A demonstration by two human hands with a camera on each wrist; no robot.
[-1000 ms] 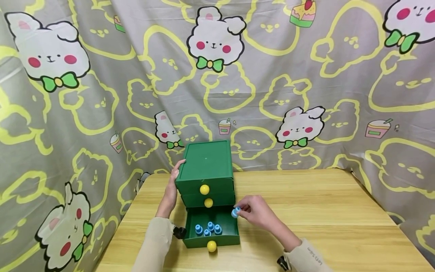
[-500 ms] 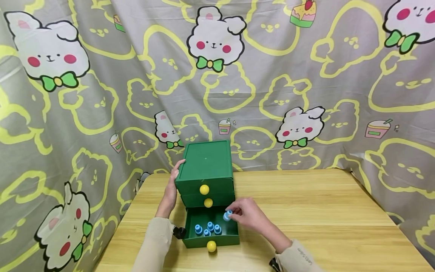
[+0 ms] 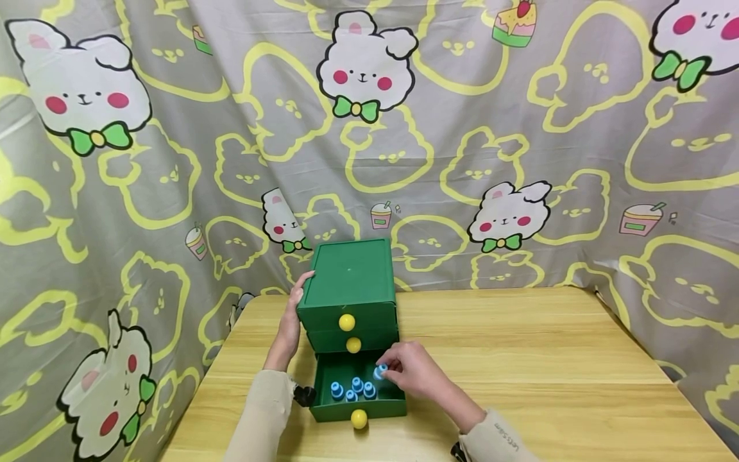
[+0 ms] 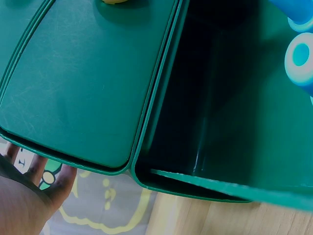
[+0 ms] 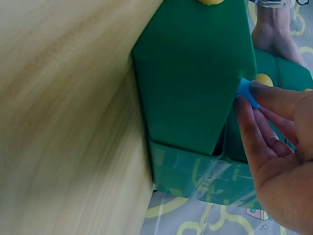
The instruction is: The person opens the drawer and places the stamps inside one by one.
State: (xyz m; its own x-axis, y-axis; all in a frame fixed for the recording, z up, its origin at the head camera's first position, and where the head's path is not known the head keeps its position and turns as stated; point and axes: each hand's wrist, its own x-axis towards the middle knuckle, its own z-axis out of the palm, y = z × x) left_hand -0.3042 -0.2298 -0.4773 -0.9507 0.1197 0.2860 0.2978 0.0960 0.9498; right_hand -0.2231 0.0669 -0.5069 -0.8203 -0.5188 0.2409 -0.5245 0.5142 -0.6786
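Note:
A green drawer cabinet [image 3: 349, 273] with yellow round knobs stands on the table, its bottom drawer [image 3: 387, 408] pulled out. Inside the drawer sit several small blue peg-like pieces [image 3: 369, 390]. My right hand [image 3: 417, 372] pinches another blue peg-like piece [image 3: 379, 372] between thumb and fingertips, low over the drawer's right part. The right wrist view shows this piece [image 5: 248, 93] partly hidden by the fingers and drawer wall. My left hand [image 3: 290, 324] rests against the cabinet's left side; its fingers [image 4: 62, 182] look extended in the left wrist view.
The wooden table [image 3: 519, 359] stretches to the right of the cabinet. A grey patterned curtain [image 3: 439, 160] hangs behind and along the sides. The two upper drawers, with knobs [image 3: 346, 322], are closed.
My right hand has moved left and lower, carrying the pinched blue peg-like piece from the drawer's right edge to over its inside. The left hand has stayed put.

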